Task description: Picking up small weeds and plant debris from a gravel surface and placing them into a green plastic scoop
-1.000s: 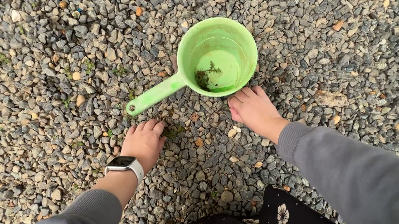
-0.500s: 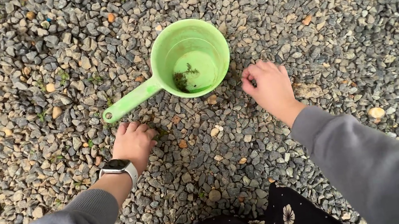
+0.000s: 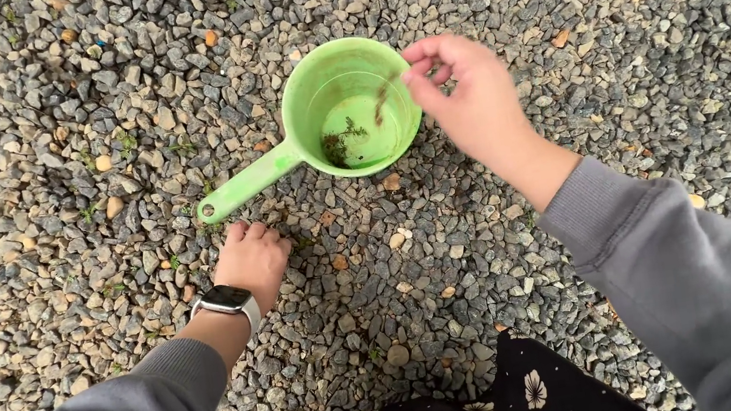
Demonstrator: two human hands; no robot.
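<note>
Green scoop [image 3: 341, 112] on gravel, blurred weed scrap falling inside, right hand [image 3: 466, 97] fingers released, left hand [image 3: 252, 258] fingertips hidden.

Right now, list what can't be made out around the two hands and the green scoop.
Head view:
- Left hand: fingertips curl down into the gravel; whatever they touch is hidden.
- Right hand: a blurred brownish wisp hangs by the fingers over the green scoop; its kind is unclear.
- Dark bits in the scoop: too small to identify.
</note>
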